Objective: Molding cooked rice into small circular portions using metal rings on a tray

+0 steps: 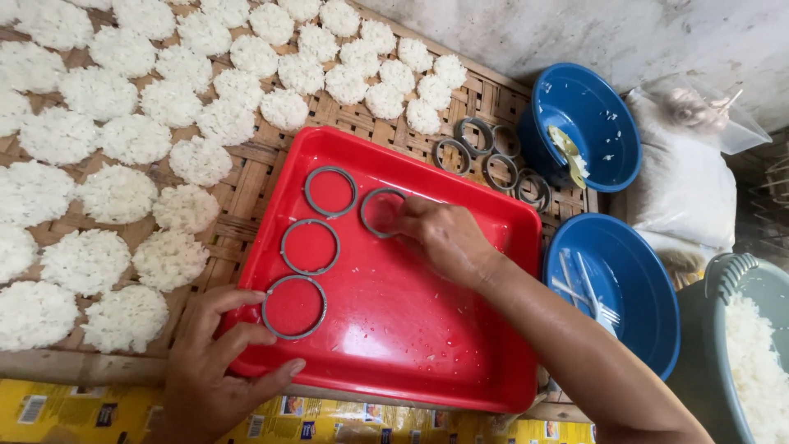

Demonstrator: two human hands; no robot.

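Observation:
A red plastic tray [411,329] lies on a woven bamboo mat [246,193]. Several grey metal rings lie in it: one at the near left corner [293,307], one above it [310,247], one further up [330,191]. My right hand [440,234] rests its fingertips on another ring [380,211] on the tray floor. My left hand [218,362] grips the tray's near left rim, fingers spread beside the nearest ring.
Many round white rice cakes [119,140] cover the mat on the left and back. Spare rings [493,160] lie behind the tray. Two blue bowls [588,123] [616,288] stand at right, the nearer holding forks. A grey basket of rice [752,353] and plastic bags [686,177] sit far right.

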